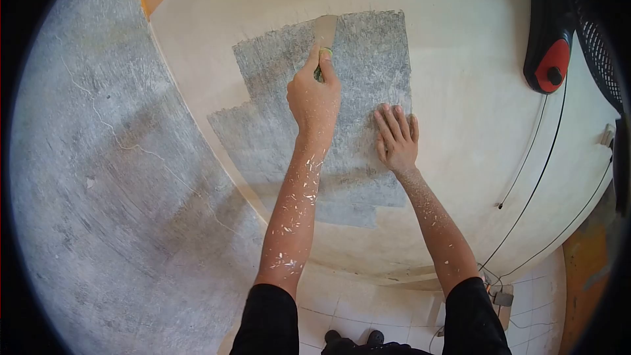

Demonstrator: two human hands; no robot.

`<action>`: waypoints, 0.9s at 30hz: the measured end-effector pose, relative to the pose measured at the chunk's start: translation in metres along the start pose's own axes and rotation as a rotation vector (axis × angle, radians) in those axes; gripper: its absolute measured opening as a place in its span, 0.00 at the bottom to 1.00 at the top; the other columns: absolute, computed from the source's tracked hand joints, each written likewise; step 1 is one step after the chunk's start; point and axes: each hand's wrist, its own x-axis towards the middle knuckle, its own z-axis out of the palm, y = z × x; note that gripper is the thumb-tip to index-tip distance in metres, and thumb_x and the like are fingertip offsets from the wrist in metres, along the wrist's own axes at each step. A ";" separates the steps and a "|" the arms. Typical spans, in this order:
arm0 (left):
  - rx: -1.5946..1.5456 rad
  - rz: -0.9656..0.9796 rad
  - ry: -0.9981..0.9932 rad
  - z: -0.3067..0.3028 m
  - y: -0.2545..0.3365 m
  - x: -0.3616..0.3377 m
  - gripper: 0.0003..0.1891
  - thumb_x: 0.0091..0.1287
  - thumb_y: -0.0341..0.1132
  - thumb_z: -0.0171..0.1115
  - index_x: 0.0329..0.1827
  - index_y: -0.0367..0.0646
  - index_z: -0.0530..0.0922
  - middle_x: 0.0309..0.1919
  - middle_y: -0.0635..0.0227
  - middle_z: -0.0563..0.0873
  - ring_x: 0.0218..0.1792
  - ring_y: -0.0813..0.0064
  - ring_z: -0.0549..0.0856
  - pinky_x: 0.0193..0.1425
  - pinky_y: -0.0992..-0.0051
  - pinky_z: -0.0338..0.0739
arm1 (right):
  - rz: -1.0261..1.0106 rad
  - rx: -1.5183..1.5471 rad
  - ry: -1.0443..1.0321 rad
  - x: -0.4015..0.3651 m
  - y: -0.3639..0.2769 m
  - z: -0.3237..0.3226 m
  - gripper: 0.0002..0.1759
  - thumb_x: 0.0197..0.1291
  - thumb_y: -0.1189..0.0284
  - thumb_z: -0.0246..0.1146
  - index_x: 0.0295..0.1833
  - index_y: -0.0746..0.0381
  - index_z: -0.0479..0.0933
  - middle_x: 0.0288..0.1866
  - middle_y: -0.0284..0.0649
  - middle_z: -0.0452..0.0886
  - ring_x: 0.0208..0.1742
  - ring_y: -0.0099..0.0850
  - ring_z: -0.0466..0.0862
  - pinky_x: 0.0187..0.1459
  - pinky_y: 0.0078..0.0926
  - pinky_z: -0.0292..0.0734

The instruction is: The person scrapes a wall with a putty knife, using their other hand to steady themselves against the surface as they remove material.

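My left hand (314, 98) is shut on the handle of a scraper (324, 31), whose flat blade lies against a cream-painted wall (473, 46) at the top edge of a grey scraped patch (374, 59). My right hand (396, 135) rests flat on the wall with fingers spread, at the patch's right edge, and holds nothing. White paint flakes cover both forearms. I wear black sleeves.
A bare grey concrete wall (98, 177) meets the painted one at a corner on the left. A black and red device (549, 39) hangs at the upper right, with thin black cables (539, 177) running down the wall. White floor tiles (368, 309) and my shoes show below.
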 end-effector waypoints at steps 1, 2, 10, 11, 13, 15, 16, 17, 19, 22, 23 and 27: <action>0.022 0.007 -0.013 -0.006 -0.002 -0.001 0.19 0.77 0.42 0.55 0.63 0.43 0.82 0.33 0.52 0.90 0.35 0.62 0.91 0.37 0.66 0.82 | 0.007 0.000 -0.007 -0.003 -0.002 0.000 0.28 0.72 0.60 0.51 0.76 0.46 0.69 0.80 0.29 0.64 0.81 0.32 0.60 0.82 0.48 0.40; 0.035 0.011 -0.021 -0.011 -0.004 -0.003 0.19 0.77 0.43 0.55 0.63 0.43 0.82 0.32 0.52 0.90 0.35 0.62 0.91 0.37 0.66 0.82 | 0.006 -0.008 -0.012 -0.003 0.001 -0.001 0.28 0.72 0.60 0.51 0.76 0.46 0.68 0.80 0.29 0.64 0.82 0.32 0.60 0.82 0.48 0.40; 0.009 0.125 0.049 0.002 -0.019 -0.001 0.20 0.77 0.42 0.56 0.64 0.41 0.81 0.33 0.52 0.90 0.35 0.60 0.92 0.38 0.66 0.84 | 0.013 -0.027 -0.011 -0.006 -0.001 -0.001 0.28 0.72 0.60 0.51 0.77 0.45 0.67 0.81 0.28 0.63 0.82 0.31 0.59 0.82 0.47 0.40; 0.031 0.143 0.043 0.006 -0.015 -0.005 0.20 0.77 0.41 0.56 0.64 0.41 0.81 0.33 0.53 0.90 0.35 0.60 0.92 0.38 0.66 0.84 | 0.010 -0.027 -0.013 -0.007 -0.002 -0.001 0.28 0.72 0.60 0.51 0.77 0.45 0.67 0.81 0.28 0.63 0.82 0.31 0.60 0.82 0.47 0.40; 0.024 0.127 0.029 0.009 -0.007 -0.004 0.20 0.77 0.41 0.55 0.65 0.41 0.81 0.33 0.52 0.91 0.35 0.61 0.92 0.38 0.67 0.84 | 0.005 -0.022 -0.002 -0.005 -0.001 0.000 0.28 0.72 0.59 0.51 0.77 0.45 0.67 0.81 0.28 0.64 0.82 0.31 0.60 0.81 0.47 0.41; -0.025 0.050 -0.001 0.007 0.001 -0.002 0.20 0.76 0.40 0.56 0.65 0.41 0.80 0.33 0.52 0.90 0.35 0.61 0.92 0.37 0.68 0.84 | 0.004 -0.009 0.008 -0.005 -0.001 0.000 0.28 0.72 0.59 0.51 0.77 0.44 0.67 0.81 0.28 0.64 0.82 0.31 0.60 0.81 0.47 0.41; -0.049 0.022 -0.034 0.006 0.005 -0.007 0.20 0.77 0.40 0.55 0.65 0.40 0.80 0.36 0.50 0.90 0.39 0.60 0.92 0.41 0.68 0.83 | 0.005 -0.011 0.003 -0.006 -0.002 0.000 0.28 0.72 0.59 0.51 0.77 0.44 0.67 0.81 0.28 0.64 0.82 0.31 0.60 0.82 0.47 0.41; -0.073 -0.005 -0.067 0.007 0.010 -0.017 0.20 0.77 0.40 0.55 0.65 0.39 0.80 0.39 0.49 0.90 0.43 0.60 0.91 0.45 0.68 0.83 | 0.004 -0.013 -0.001 -0.007 -0.002 0.000 0.29 0.71 0.59 0.52 0.77 0.44 0.67 0.81 0.28 0.64 0.82 0.31 0.60 0.82 0.47 0.41; -0.101 -0.017 -0.109 0.015 0.019 -0.032 0.20 0.77 0.39 0.55 0.65 0.37 0.80 0.41 0.48 0.90 0.46 0.60 0.91 0.49 0.67 0.82 | 0.000 -0.015 -0.011 -0.006 -0.001 -0.002 0.29 0.71 0.59 0.52 0.77 0.45 0.67 0.80 0.28 0.64 0.81 0.30 0.60 0.82 0.47 0.41; -0.095 0.020 -0.119 0.025 0.037 -0.033 0.20 0.77 0.39 0.54 0.64 0.37 0.80 0.36 0.49 0.90 0.40 0.62 0.91 0.45 0.65 0.82 | 0.003 -0.005 -0.011 -0.005 0.000 -0.003 0.29 0.71 0.59 0.52 0.77 0.45 0.68 0.80 0.28 0.64 0.81 0.30 0.60 0.81 0.47 0.41; -0.105 -0.026 -0.135 0.024 0.045 -0.028 0.20 0.77 0.39 0.54 0.64 0.38 0.80 0.35 0.50 0.90 0.39 0.62 0.91 0.44 0.65 0.82 | 0.001 0.000 -0.005 -0.006 0.000 -0.001 0.29 0.70 0.59 0.53 0.77 0.45 0.67 0.80 0.28 0.64 0.81 0.30 0.60 0.81 0.47 0.41; -0.104 0.028 -0.071 0.031 0.046 -0.040 0.18 0.76 0.38 0.54 0.63 0.39 0.81 0.26 0.52 0.88 0.30 0.60 0.91 0.32 0.66 0.81 | -0.004 0.029 0.019 -0.006 -0.001 -0.001 0.29 0.71 0.59 0.52 0.77 0.45 0.67 0.81 0.28 0.64 0.81 0.31 0.60 0.81 0.47 0.42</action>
